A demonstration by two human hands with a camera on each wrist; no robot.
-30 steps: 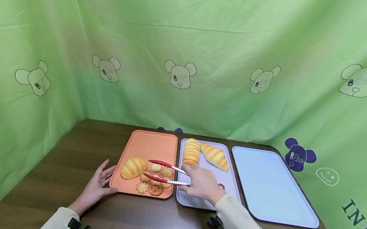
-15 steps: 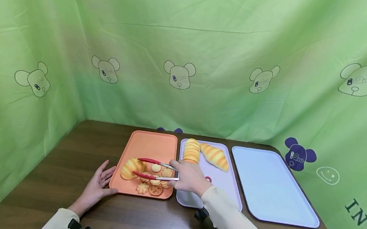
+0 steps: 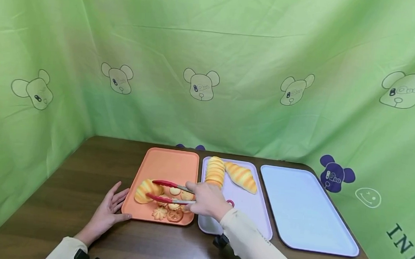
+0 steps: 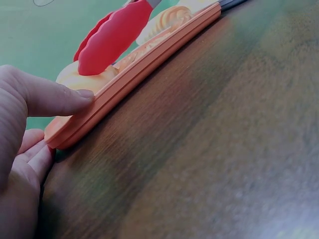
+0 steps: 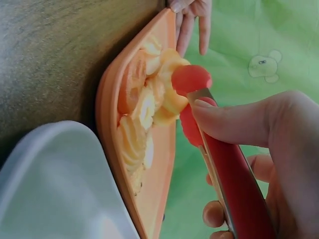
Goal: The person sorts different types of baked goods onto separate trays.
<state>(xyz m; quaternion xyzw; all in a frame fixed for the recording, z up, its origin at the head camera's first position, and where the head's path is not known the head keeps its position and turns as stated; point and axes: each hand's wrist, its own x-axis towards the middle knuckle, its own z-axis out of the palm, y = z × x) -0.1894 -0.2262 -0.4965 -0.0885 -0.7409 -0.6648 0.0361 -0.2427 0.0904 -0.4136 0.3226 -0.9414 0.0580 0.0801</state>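
Near the left edge of the orange tray (image 3: 170, 165) lies a striped bun (image 3: 143, 191); right hand (image 3: 207, 200) grips tongs (image 3: 161, 199) extending over cookies (image 3: 174, 216) to it; left hand (image 3: 105, 214), fingers apart, touches the near-left corner.

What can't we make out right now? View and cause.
Right wrist: rear of the tongs, cut by the bottom edge.
Head: the tongs' middle, behind the right hand.
Head: some cookies, partly hidden by the tongs.
Left wrist: left hand, partly cut by the left edge.
Head: lettering on the right sleeve, too small to read.
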